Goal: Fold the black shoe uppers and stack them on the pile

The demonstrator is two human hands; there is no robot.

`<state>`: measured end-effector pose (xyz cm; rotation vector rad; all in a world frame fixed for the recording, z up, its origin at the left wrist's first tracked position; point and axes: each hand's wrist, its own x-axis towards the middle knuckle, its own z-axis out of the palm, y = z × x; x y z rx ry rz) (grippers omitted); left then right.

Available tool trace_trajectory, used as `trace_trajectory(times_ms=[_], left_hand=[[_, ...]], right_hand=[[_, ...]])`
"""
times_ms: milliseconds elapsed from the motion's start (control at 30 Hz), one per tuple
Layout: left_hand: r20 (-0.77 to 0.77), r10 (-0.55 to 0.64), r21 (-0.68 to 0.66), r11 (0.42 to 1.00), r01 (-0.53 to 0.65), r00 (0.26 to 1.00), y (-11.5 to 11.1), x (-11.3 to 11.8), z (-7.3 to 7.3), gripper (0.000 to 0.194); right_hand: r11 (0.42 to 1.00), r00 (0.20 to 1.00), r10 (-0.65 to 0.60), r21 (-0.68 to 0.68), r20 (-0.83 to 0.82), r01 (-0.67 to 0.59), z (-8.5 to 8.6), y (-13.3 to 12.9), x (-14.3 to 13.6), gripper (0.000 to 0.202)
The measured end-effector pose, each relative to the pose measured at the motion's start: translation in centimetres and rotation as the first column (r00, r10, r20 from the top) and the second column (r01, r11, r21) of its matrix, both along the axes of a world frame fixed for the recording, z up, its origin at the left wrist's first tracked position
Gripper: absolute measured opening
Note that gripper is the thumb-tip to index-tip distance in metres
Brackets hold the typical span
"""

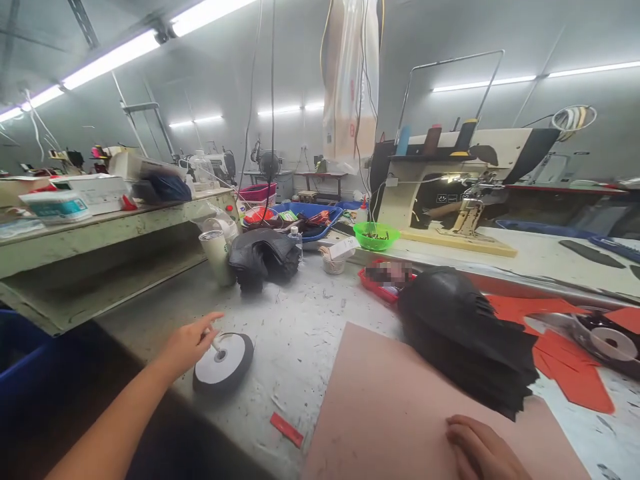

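Note:
My left hand (193,341) reaches over a roll of dark tape (244,363) with a white paper face, lying flat near the table's left edge. Its index finger is stretched out and the other fingers bend down towards the roll's hub; contact there is unclear. At the bottom right, my right hand (483,448) rests on a pink board (380,393), fingers curled together, with nothing visible in them. The frame cuts off part of that hand. Beyond it, a stack of black leather-like pieces (460,333) lies partly over the board.
A red strip (287,430) lies between roll and board. Farther back are another black stack (263,257), a tumbler (215,257), a bottle (295,243) and a green bowl (376,236). A sewing machine (450,180) stands back right; red pieces (570,373) lie right. A shelf (115,233) borders the left.

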<state>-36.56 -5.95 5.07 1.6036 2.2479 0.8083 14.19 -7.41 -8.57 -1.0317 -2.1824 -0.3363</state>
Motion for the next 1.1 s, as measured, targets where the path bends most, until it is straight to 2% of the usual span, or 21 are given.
trace_trajectory(times_ms=[67, 133, 167, 267, 367, 400, 433, 467, 533, 600, 700, 767, 800, 867, 967, 1033, 1100], left_hand=[[0.21, 0.113, 0.175, 0.973, -0.15, 0.971, -0.6, 0.9, -1.4, 0.039], [0.371, 0.148, 0.249, 0.935, -0.251, 0.917, -1.0, 1.5, -2.5, 0.044], [0.404, 0.159, 0.271, 0.92, -0.284, 0.901, -1.3, 1.7, -2.8, 0.045], [0.425, 0.21, 0.345, 0.862, -0.372, 0.88, -2.1, 2.3, -2.3, 0.042], [0.261, 0.31, 0.524, 0.749, -0.404, 0.914, -2.8, 4.1, -0.9, 0.033], [0.159, 0.331, 0.59, 0.724, -0.358, 0.93, -2.8, 5.1, -0.7, 0.031], [0.034, 0.309, 0.628, 0.733, -0.261, 0.95, -2.7, 6.3, -0.8, 0.03], [-0.093, 0.236, 0.621, 0.773, -0.129, 0.967, -2.4, 7.7, -1.3, 0.03], [-0.273, -0.028, 0.483, 0.86, 0.163, 0.962, -1.4, 10.6, -3.4, 0.032], [-0.33, -0.275, 0.303, 0.875, 0.377, 0.903, -0.2, 13.3, -6.3, 0.033], [-0.331, -0.455, 0.106, 0.853, 0.512, 0.827, 1.1, 15.7, -9.8, 0.027], [-0.334, -0.496, 0.01, 0.848, 0.529, 0.801, 1.1, 15.8, -10.6, 0.038], [-0.344, -0.48, -0.018, 0.862, 0.506, 0.807, 0.9, 15.4, -10.5, 0.041], [-0.385, -0.362, -0.029, 0.924, 0.381, 0.849, -0.2, 13.7, -9.5, 0.039], [-0.457, -0.059, 0.037, 0.996, 0.085, 0.887, -2.4, 10.4, -7.4, 0.047], [-0.499, 0.099, 0.052, 0.995, -0.084, 0.861, -3.7, 8.3, -6.6, 0.055], [-0.566, 0.161, 0.01, 0.982, -0.189, 0.809, -4.4, 6.7, -6.5, 0.061]], right_hand=[[1.0, 1.0, 0.006, 0.004, -0.006, -0.006, 0.4, -0.2, -0.2, 0.016], [1.0, 1.0, 0.011, -0.001, -0.009, -0.011, 0.5, -0.3, -0.2, 0.016], [1.0, 1.0, 0.013, -0.003, -0.005, -0.013, 0.5, -0.3, -0.2, 0.016], [1.0, 1.0, 0.006, -0.022, 0.014, -0.006, 0.3, -0.3, 0.0, 0.016], [0.998, 1.0, 0.0, -0.068, 0.01, 0.001, -0.1, -0.3, 0.3, 0.016], [0.996, 1.0, 0.001, -0.088, -0.002, -0.001, -0.2, -0.3, 0.4, 0.016], [0.994, 1.0, 0.003, -0.112, -0.016, -0.005, -0.3, -0.4, 0.5, 0.016], [0.991, 0.999, 0.007, -0.137, -0.034, -0.012, -0.4, -0.4, 0.6, 0.016], [0.982, 0.997, 0.005, -0.187, -0.074, -0.019, -0.5, -0.4, 0.7, 0.017], [0.973, 0.994, 0.001, -0.23, -0.107, -0.025, -0.5, -0.5, 0.7, 0.018], [0.962, 0.991, -0.001, -0.27, -0.134, -0.036, -0.5, -0.7, 0.8, 0.018], [0.955, 0.989, 0.002, -0.292, -0.148, -0.046, -0.5, -0.7, 0.8, 0.018], [0.95, 0.988, 0.002, -0.307, -0.157, -0.051, -0.5, -0.7, 0.8, 0.018], [0.936, 0.984, 0.001, -0.346, -0.178, -0.063, -0.5, -0.6, 0.8, 0.019], [0.909, 0.974, -0.015, -0.408, -0.226, -0.08, -0.2, -0.4, 0.7, 0.02], [0.884, 0.967, -0.031, -0.457, -0.254, -0.091, 0.1, -0.3, 0.5, 0.018], [0.86, 0.961, -0.043, -0.499, -0.272, -0.103, 0.5, -0.3, 0.3, 0.017]])
